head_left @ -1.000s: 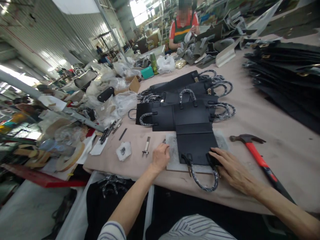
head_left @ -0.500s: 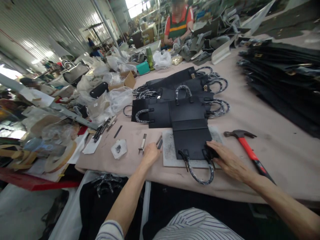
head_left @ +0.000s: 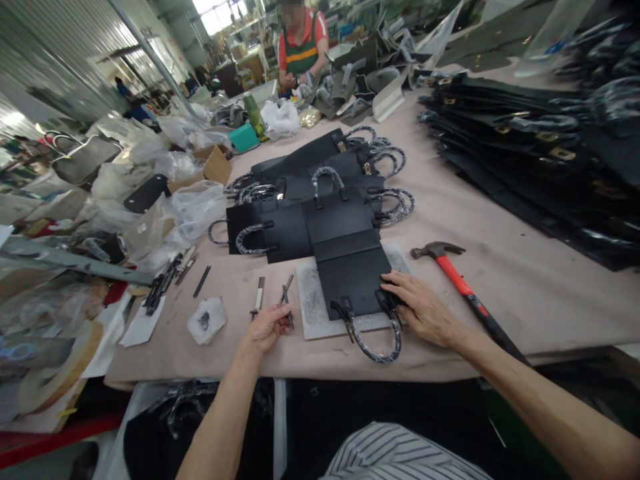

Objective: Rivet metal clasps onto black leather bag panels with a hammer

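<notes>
A thin dark metal tool, like a small punch (head_left: 287, 301), stands upright in the fingers of my left hand (head_left: 269, 326). Another thin rod leans behind it, and a short flat metal tool (head_left: 259, 294) lies just to the left. My right hand (head_left: 425, 308) grips the right edge of a black bag panel (head_left: 354, 279) near one end of its wrapped handle (head_left: 373, 351); the thumb is mostly hidden. Beneath the panel is a pale stone slab (head_left: 309, 308). The handle loops over the slab's near edge.
A red-handled claw hammer (head_left: 457, 277) lies right of my right hand. Black bag panels (head_left: 285, 230) spread behind the slab, with a tall stack (head_left: 505, 153) at the right. A white lump (head_left: 207, 321) and dark strips sit left. A co-worker (head_left: 301, 47) is across the table.
My left hand has lifted the thin dark tool from the table and turned it upright. My right hand stays at the panel edge. The view has swung to the right.
</notes>
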### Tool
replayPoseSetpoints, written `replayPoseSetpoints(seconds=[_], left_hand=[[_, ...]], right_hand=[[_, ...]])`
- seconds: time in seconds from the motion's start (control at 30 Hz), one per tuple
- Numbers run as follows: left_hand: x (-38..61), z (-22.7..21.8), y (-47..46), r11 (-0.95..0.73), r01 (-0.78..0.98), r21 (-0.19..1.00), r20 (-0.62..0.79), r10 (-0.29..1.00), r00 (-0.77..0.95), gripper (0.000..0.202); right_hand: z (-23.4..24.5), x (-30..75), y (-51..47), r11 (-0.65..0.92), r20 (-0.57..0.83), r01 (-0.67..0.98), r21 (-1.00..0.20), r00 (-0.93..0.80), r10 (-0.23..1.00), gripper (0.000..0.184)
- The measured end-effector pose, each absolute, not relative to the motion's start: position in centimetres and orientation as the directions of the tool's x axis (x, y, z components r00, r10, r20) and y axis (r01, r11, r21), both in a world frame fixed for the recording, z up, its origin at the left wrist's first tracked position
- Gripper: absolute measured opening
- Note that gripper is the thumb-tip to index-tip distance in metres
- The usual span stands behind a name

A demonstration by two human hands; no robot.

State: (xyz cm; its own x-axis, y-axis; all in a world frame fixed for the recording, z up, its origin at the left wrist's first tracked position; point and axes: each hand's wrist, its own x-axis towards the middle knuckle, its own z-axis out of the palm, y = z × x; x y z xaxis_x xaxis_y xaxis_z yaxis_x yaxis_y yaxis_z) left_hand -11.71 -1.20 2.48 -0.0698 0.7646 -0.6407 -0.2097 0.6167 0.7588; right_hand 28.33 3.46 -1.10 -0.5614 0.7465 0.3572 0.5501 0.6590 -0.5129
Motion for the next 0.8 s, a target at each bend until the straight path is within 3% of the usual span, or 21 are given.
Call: replayPoseSetpoints(seconds=[0.13,0.27,0.43,0.6,0.7,0.8], left_hand=[[-9.6,2.1,-1.2,0.476,-0.441,0.761,-0.539,0.842,-0.022,0.033],[-6.0,2.4,-0.3,0.355,-0.503,0.788,-0.383,0.922,0.051,0.047],[-1.0,2.2,1.4,0.232,-0.399,0.887,-0.242,0.97,0.026,0.05],[1.8,0.6,1.9,0.069,-0.136,0.988,-0.071,0.997,-0.009,0.029],[2.1,-0.3,1.6,-0.028,0.032,0.999,0.029,0.999,-0.033,0.017],[1.9,-0.6,1.3,-0.073,0.09,0.993,0.076,0.997,-0.032,0.011]], right_hand=[[-1.3,28.3,3.4,0.654,0.354,0.557,-0.512,-0.556,0.752,0.058],[-1.3,28.3,3.4,0.645,0.338,0.577,-0.501,-0.556,0.76,0.058],[-1.1,28.3,3.4,0.63,0.315,0.577,-0.519,-0.556,0.769,0.06],[-0.9,28.2,3.6,0.623,0.316,0.579,-0.526,-0.547,0.775,0.059],[-0.9,28.2,3.6,0.618,0.32,0.578,-0.533,-0.539,0.779,0.059],[-0.9,28.2,3.6,0.614,0.317,0.58,-0.536,-0.535,0.783,0.059]])
